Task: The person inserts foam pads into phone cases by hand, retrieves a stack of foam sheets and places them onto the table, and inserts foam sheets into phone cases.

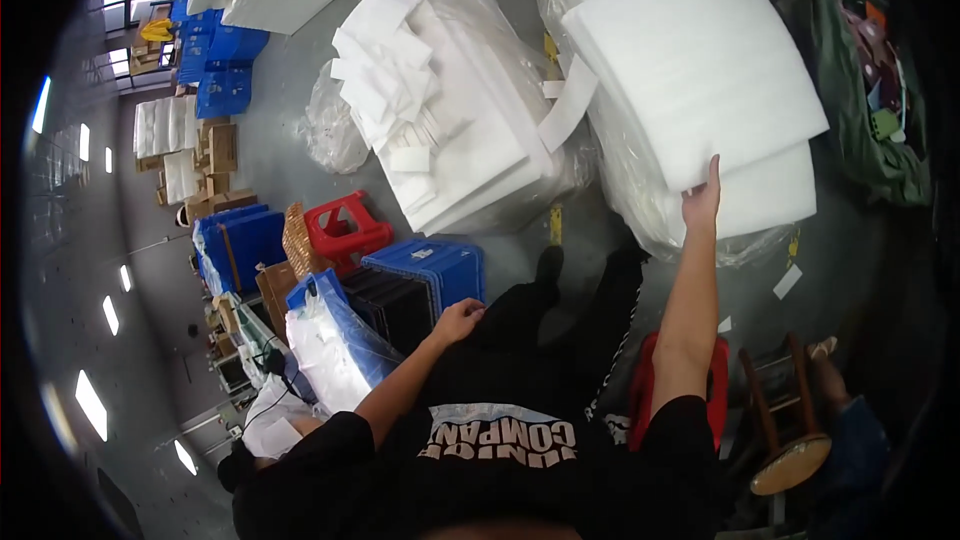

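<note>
My right hand (703,198) reaches out to a large stack of white foam sheets (690,60). Its fingers are stretched out against the near edge of the upper sheets, and it does not appear to grip them. Below that edge a lower foam sheet (770,190) sticks out, with clear plastic wrap bunched around the stack's sides. My left hand (460,322) is beside my leg, close to a blue plastic crate (430,265). Its fingers are loosely curled together, with nothing visible in them.
Left of the stack, a second foam bundle (480,130) carries a heap of small white foam pieces (385,60). A curved foam strip (570,105) bridges the gap. Red stools (350,230), a wooden stool (790,465) and a green sack (860,110) stand around. Another person's leg (850,440) shows at right.
</note>
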Action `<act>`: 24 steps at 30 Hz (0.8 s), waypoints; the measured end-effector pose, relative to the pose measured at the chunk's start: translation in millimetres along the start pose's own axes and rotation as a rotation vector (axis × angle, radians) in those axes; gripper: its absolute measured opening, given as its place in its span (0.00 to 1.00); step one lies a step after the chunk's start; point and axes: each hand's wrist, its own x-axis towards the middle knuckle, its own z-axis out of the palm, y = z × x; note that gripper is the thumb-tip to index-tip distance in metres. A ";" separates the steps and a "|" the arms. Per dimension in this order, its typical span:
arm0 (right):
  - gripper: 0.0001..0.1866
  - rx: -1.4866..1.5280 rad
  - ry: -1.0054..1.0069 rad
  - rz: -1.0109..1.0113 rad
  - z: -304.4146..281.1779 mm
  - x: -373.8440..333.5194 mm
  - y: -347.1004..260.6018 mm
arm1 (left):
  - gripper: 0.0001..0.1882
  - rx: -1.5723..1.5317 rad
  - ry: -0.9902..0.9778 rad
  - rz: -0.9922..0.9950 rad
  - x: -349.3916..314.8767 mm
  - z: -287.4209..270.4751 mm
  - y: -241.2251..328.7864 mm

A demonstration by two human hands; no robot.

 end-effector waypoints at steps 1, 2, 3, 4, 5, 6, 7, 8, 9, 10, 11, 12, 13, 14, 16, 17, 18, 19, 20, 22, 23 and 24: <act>0.40 0.030 -0.046 0.004 16.0 10.2 -11.1 | 0.15 0.013 -0.016 0.017 -4.4 1.2 27.0; 0.40 0.017 -0.053 0.016 31.2 20.5 -14.4 | 0.15 -0.024 -0.026 -0.005 -5.1 -0.8 44.8; 0.39 -0.013 0.006 0.017 41.8 26.7 -16.6 | 0.15 -0.058 -0.041 -0.023 -2.8 -4.0 60.6; 0.37 -0.050 0.061 0.023 48.3 29.9 -15.9 | 0.15 -0.073 -0.042 -0.039 -0.1 -7.7 76.4; 0.36 -0.084 0.122 0.023 53.0 31.9 -15.9 | 0.15 -0.133 -0.016 0.019 8.4 -14.6 93.5; 0.34 -0.117 0.188 0.018 57.2 34.2 -17.0 | 0.15 -0.190 0.006 0.080 22.5 -21.4 109.8; 0.34 -0.133 0.189 0.020 63.1 31.6 -19.7 | 0.14 -0.223 0.016 0.154 40.0 -24.6 121.1; 0.33 -0.096 0.185 0.027 64.1 31.5 -17.7 | 0.13 -0.238 0.016 0.201 59.0 -30.7 141.6; 0.32 -0.058 0.183 0.034 64.2 33.5 -14.1 | 0.13 -0.249 0.010 0.226 88.1 -34.1 157.0; 0.31 -0.020 0.187 0.038 62.1 34.5 -11.6 | 0.13 -0.259 -0.002 0.252 117.7 -36.0 173.0; 0.30 0.018 0.192 0.034 61.3 38.6 -9.8 | 0.13 -0.265 0.020 0.304 152.5 -33.2 187.0; 0.29 0.043 0.189 0.037 58.3 40.8 -7.0 | 0.13 -0.243 0.020 0.334 187.1 -35.7 205.7; 0.28 0.069 0.182 0.036 59.1 44.2 -5.4 | 0.13 -0.220 0.044 0.419 231.8 -37.6 223.4; 0.28 0.052 0.193 0.033 72.0 48.0 -3.8 | 0.13 -0.161 0.074 0.448 281.9 -39.2 237.5; 0.26 0.107 0.268 0.038 104.0 57.2 3.3 | 0.17 -0.002 0.142 0.523 394.2 -46.8 257.4; 0.26 0.091 0.285 0.051 123.8 66.6 14.7 | 0.22 0.074 0.261 0.593 451.3 -57.8 252.3; 0.26 0.068 0.334 0.039 127.4 73.8 20.6 | 0.27 0.152 0.291 0.556 493.0 -61.0 265.9; 0.26 0.044 0.346 0.043 129.1 76.9 23.2 | 0.31 0.173 0.272 0.523 528.0 -62.8 280.3; 0.27 0.019 0.414 0.012 132.6 80.5 28.4 | 0.35 0.196 0.262 0.484 559.7 -69.8 289.1; 0.29 -0.029 0.557 -0.075 114.8 75.4 27.5 | 0.47 0.073 0.028 0.569 592.8 -60.3 324.9; 0.29 -0.043 0.605 -0.116 106.4 68.9 23.0 | 0.50 0.028 -0.094 0.621 600.3 -54.2 344.4; 0.29 -0.062 0.603 -0.096 112.2 67.7 31.7 | 0.50 0.019 -0.091 0.595 620.3 -63.9 336.3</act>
